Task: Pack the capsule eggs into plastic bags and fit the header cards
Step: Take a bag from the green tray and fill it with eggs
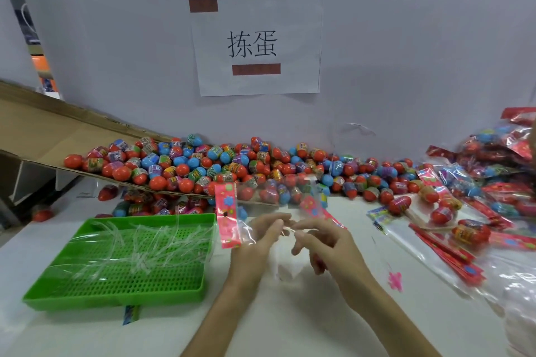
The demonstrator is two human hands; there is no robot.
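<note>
Clear film is the risk. Over the table (290, 327), left hand (258, 240) and right hand (327, 243) pinch the empty bag (269, 203) at its mouth, the right's spare fingers (303, 238) spread. Slippery layers may not part, skewing the red card (227, 214). Beyond, eggs (203, 165) could roll off the tilted cardboard (58, 130).
</note>
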